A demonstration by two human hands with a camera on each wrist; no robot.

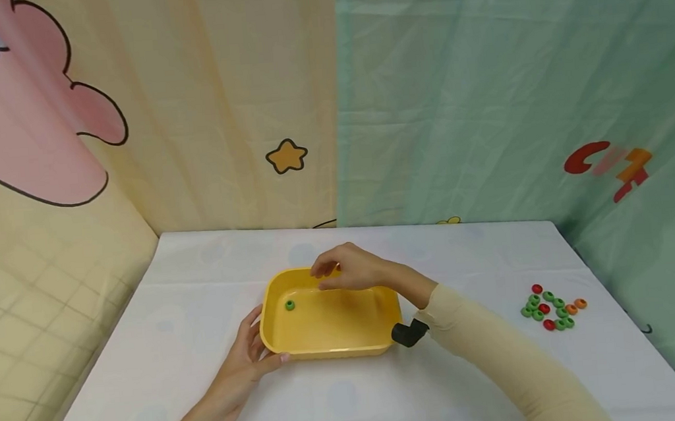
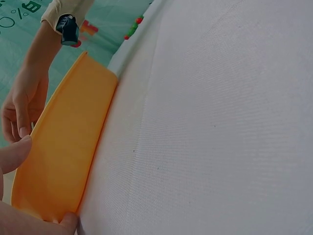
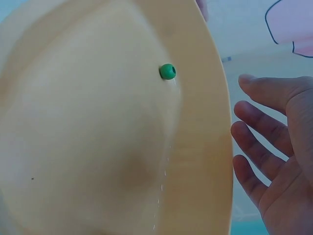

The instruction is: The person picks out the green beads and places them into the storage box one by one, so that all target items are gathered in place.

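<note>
A yellow plastic tray (image 1: 340,319) with raised walls sits on the white-covered table. One green bead (image 1: 289,305) with a hole lies inside it, close to the left end; the right wrist view shows the same bead (image 3: 167,72). The left hand (image 1: 243,353) grips the tray's left end, thumb at the front wall. In the left wrist view, its fingers and thumb touch the outside of the tray (image 2: 68,132). Over the tray's far rim hovers the right hand (image 1: 350,267). In the right wrist view, the right hand's fingers (image 3: 259,156) are loosely bent with nothing between them.
To the right on the table lies a loose cluster of red, green and orange beads (image 1: 538,315). A black wrist device (image 1: 409,332) is strapped at the right sleeve. Printed curtains (image 1: 453,95) hang behind the table and along both sides.
</note>
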